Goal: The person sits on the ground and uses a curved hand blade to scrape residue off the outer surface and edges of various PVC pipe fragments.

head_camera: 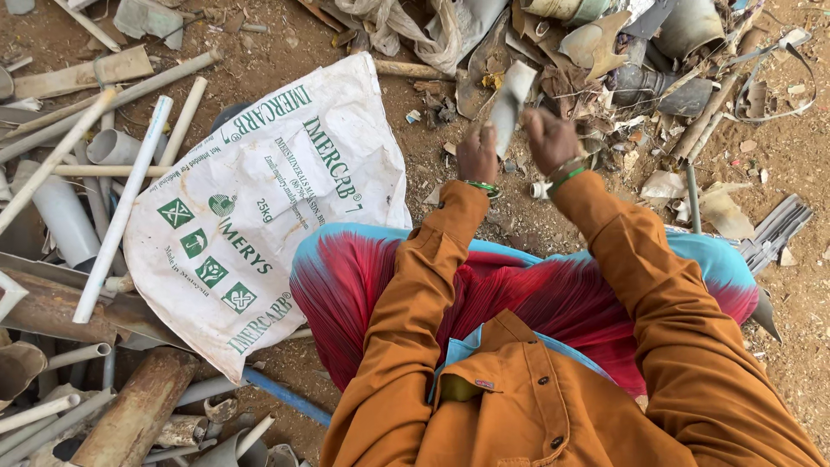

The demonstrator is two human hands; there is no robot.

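Dirt ground (782, 160) littered with scrap. Nearest: orange sleeves over a red and blue skirt (519, 290). White printed sack (259, 216) lies flat on the ground to the person's left, grey pipes (104, 173) beside and under it. Left hand (477, 156) and right hand (551, 138) both raised, each closed around a bent grey plastic strip (512, 99) held between them. Green bangles on both wrists. Farther off, a heap of broken pipe pieces (648, 60).
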